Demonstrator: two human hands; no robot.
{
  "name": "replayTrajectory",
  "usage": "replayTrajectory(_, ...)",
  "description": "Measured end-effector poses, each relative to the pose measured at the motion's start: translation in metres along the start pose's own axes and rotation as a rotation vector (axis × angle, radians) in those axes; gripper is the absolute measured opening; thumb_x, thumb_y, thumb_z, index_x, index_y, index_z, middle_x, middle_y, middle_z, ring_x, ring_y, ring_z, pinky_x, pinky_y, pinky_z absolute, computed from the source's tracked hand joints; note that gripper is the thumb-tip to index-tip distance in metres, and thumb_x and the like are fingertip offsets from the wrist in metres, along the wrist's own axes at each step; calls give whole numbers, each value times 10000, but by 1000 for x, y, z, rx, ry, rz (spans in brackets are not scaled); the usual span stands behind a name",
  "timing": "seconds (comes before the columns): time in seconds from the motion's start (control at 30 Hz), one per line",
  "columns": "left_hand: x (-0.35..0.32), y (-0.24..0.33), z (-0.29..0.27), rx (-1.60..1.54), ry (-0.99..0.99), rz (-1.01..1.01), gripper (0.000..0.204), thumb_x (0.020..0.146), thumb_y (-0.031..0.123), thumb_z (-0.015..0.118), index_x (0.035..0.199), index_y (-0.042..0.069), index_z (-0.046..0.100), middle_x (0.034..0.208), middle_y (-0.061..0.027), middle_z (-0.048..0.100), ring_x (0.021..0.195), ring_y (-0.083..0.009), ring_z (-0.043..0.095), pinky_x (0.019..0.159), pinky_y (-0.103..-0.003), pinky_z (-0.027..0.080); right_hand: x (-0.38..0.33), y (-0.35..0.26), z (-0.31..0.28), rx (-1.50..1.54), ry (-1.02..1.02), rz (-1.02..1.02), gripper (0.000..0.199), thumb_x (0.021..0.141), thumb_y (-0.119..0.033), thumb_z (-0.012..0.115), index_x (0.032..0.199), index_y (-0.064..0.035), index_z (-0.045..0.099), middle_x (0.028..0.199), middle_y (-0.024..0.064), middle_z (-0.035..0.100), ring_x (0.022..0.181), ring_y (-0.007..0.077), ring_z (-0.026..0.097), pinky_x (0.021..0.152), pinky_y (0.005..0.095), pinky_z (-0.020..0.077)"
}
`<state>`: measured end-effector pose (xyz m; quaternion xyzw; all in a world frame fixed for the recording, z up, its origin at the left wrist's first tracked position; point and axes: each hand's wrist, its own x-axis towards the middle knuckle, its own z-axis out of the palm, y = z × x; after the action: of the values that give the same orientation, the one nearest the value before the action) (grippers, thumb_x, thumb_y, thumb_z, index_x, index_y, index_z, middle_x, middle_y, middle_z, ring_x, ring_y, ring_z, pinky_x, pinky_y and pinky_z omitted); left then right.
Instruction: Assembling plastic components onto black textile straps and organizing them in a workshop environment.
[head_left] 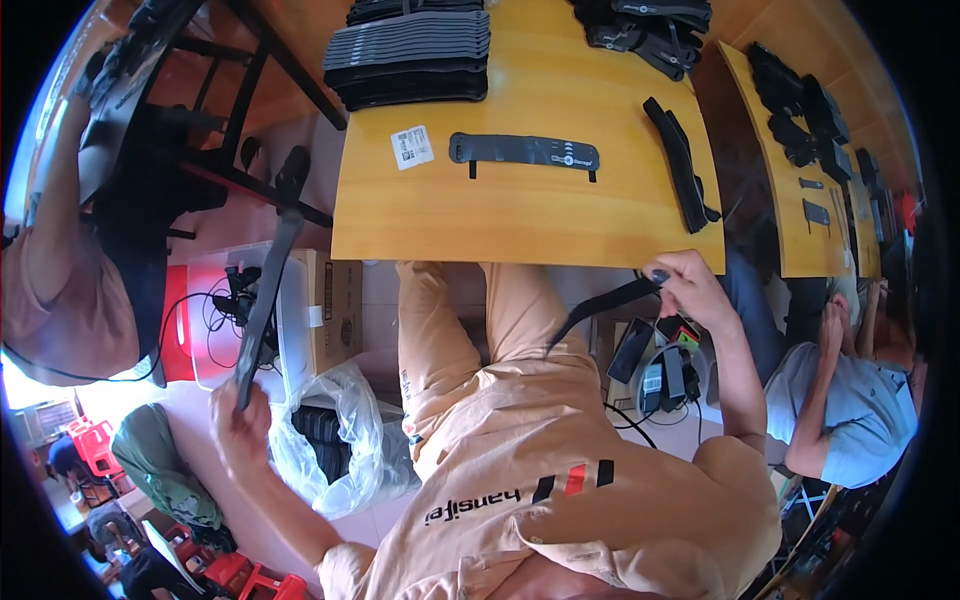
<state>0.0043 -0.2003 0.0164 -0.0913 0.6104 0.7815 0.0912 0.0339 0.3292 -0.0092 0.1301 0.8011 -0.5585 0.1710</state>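
My left hand (238, 418) is held out low to my left and grips the lower end of a long black strap (268, 300) that stands up toward the table corner. My right hand (690, 288) sits just below the near edge of the yellow wooden table (520, 225) and pinches one end of another black strap (605, 305), which hangs across my lap. One black strap (525, 151) lies flat on the table next to a white label (412, 147).
A stack of black straps (410, 58) and a loose pile (650, 30) lie at the table's far side; one strap (680, 165) lies at the right. Below are a plastic bag of straps (340, 440), a cardboard box (338, 310) and chargers (660, 370). Other people sit left (60, 290) and right (840, 395).
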Motion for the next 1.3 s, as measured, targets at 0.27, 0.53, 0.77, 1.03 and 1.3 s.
replayTrajectory(0.27, 70, -84, 112, -82, 99, -168, 273, 900, 340, 526, 838, 76, 558, 660, 24, 555, 501, -49, 459, 419, -193, 343, -1, -29, 20, -381, 62, -113, 120, 851, -31, 564, 817, 60, 635, 678, 92, 635, 462, 120, 562, 444, 225, 436)
replayTrajectory(0.53, 98, -135, 142, 152, 55, -411, 544, 906, 486, 435, 750, -4, 613, 538, -49, 556, 419, -106, 516, 403, -206, 411, 1, -17, 9, -385, 101, -244, 80, 779, 53, 611, 852, 39, 640, 747, 82, 610, 600, 124, 591, 500, 209, 439)
replayTrajectory(0.77, 69, -97, 187, 378, -69, 123, 383, 841, 336, 624, 946, -32, 639, 770, -117, 647, 724, -157, 637, 662, -233, 488, 12, -30, 26, -330, -27, -509, 234, 679, 117, 600, 864, -16, 654, 731, 76, 589, 590, 171, 559, 505, 256, 411)
replayTrajectory(1.03, 100, -82, 237, 271, -852, -299, 247, 813, 137, 664, 970, -45, 606, 800, -64, 635, 724, -86, 566, 669, -220, 450, 42, -51, 39, 51, 122, -519, 231, 726, 113, 598, 933, 14, 626, 786, 55, 608, 672, 125, 593, 580, 226, 468)
replayTrajectory(1.3, 150, -78, 203, 531, -600, -183, 119, 839, 75, 609, 875, -36, 628, 720, -17, 597, 685, -62, 534, 638, -208, 433, 76, 1, 23, 454, 251, -112, 143, 810, 84, 566, 947, 55, 599, 779, 89, 635, 664, 111, 618, 597, 209, 511)
